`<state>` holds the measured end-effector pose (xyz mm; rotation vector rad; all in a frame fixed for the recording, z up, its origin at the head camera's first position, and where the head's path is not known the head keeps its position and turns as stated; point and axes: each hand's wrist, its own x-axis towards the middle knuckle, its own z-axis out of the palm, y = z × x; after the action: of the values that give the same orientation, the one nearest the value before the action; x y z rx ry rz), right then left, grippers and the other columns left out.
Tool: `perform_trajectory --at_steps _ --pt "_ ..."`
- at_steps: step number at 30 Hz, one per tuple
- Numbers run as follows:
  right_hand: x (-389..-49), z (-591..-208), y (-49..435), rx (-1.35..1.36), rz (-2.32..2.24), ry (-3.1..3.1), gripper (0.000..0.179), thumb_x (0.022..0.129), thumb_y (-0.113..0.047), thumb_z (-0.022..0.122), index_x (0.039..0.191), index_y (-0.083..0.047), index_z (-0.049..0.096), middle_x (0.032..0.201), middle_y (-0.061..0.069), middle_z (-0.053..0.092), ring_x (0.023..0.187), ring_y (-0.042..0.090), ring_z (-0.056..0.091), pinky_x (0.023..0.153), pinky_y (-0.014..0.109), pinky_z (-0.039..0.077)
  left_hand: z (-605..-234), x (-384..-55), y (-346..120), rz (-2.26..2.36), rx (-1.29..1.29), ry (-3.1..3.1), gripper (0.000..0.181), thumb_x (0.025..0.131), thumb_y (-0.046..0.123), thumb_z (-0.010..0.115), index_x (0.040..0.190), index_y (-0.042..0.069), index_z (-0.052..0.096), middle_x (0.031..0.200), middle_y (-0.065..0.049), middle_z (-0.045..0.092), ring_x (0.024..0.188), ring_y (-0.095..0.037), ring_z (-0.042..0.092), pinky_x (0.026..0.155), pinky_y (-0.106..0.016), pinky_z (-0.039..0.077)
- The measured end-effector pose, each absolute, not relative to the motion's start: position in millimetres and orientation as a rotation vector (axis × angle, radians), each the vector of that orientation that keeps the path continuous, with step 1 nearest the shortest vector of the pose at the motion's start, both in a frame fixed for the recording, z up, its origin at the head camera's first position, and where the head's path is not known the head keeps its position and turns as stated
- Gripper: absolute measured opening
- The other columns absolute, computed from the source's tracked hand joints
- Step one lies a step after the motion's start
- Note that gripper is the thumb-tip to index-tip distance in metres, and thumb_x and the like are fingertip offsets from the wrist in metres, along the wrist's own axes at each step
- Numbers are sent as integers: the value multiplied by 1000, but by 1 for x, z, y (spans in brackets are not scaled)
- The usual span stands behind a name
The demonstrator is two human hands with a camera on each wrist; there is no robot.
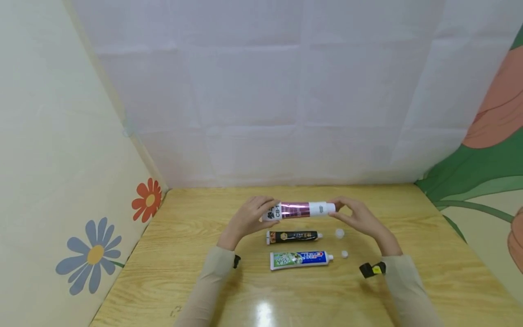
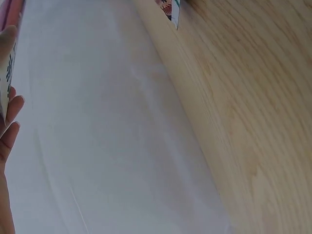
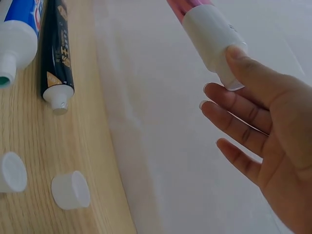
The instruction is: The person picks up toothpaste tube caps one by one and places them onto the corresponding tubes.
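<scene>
Head camera: Holding a pink-and-white tube [image 1: 298,210] level above the wooden surface [image 1: 163,272], gripping its tail between thumb and fingers of the left hand [image 1: 247,218] and pinching the white cap [image 1: 331,207] at its other end with the right hand [image 1: 359,218]. At risk, by the look of it, of spilling paste if squeezed hard at the tail with the cap loosened. Showing below, on the surface, a black tube [image 1: 292,236] and a blue-and-green tube [image 1: 300,259], both uncapped, with a larger loose cap [image 1: 339,233] and a smaller loose cap [image 1: 344,254] just beyond the nozzles. Likely to roll if brushed by the black wrist strap [image 1: 372,270].

Left wrist camera: Catching only part of the left hand at the frame's edge, fingers around the tube's pale end. Liable to twist there if held loosely against a turning cap.

Right wrist camera: Pressing the thumb to the white cap, other visible fingers spread, leaving any opposing finger hidden. Easily dropped, perhaps, from so light a hold. Revealing a grey tip on the black tube, possibly a seal, and green inside the blue-and-green tube's mouth, paste or liner impossible to tell.
</scene>
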<state>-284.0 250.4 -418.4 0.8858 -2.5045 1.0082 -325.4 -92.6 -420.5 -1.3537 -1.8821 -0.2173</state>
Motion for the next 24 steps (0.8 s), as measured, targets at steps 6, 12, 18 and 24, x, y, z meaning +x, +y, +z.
perform_trajectory --at_steps 6,12,18,24 --pt "-291 -424 251 893 1004 -2548 28 85 -21 68 111 -10 63 92 -5 65 83 8 59 77 35 51 -427 -330 -96 -233 -1347 -1929 62 68 34 81 118 3 60 108 -7 62 96 -18 59 86 -29 50" --pt "-299 -427 252 890 977 -2565 27 86 -21 67 110 -9 63 91 -3 65 83 12 59 78 38 50 -431 -338 -96 -245 -1358 -1950 61 69 33 80 118 2 60 108 -8 62 98 -19 59 88 -31 49" --pt "-305 -430 254 863 984 -2624 29 88 -25 64 112 -10 62 92 -2 64 85 13 59 80 41 49 -437 -345 -95 -247 -1352 -2024 63 70 33 80 121 4 58 112 -7 61 102 -19 58 92 -33 47" --pt "-310 -437 256 866 991 -2632 28 88 -25 63 112 -10 63 92 -3 64 84 12 58 79 39 49 -442 -349 -94 -221 -1332 -2104 64 71 33 79 123 4 56 114 -7 61 105 -20 57 96 -34 44"
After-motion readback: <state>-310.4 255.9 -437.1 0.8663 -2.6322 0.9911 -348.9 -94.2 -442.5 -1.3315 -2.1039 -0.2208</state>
